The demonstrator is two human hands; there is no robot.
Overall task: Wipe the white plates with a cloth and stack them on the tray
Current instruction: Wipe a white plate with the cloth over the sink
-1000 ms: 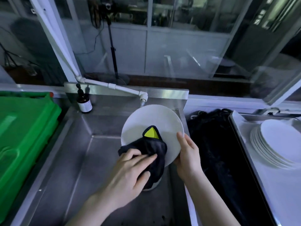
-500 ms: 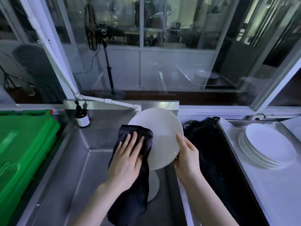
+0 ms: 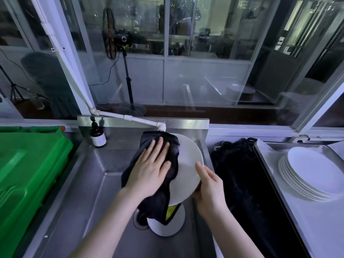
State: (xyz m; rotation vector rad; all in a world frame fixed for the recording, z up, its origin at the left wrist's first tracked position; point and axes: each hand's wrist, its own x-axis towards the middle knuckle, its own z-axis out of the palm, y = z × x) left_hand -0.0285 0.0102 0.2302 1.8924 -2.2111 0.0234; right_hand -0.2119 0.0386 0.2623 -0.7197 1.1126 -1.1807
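**Cloth climbs the plate**

Over the sink (image 3: 89, 183), the left hand (image 3: 150, 170), now flat, has swept the cloth (image 3: 158, 205) to the top of the white plate (image 3: 188, 175); the right hand (image 3: 210, 192) grips its rim. The tray (image 3: 320, 229) seems next.

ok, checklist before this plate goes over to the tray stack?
1. Grip: right hand holds the held plate by its rim: ok.
2. Plate free of the cloth: not ok; left hand presses it flat on the face.
3. Face wiped all over: cannot tell.
4. Top of the stack on the tray bare: ok, though the stack sits fanned.
5. Path over the black bundle beside the sink: ok, it lies low.
6. Sink finished: not ok; another plate lies below.
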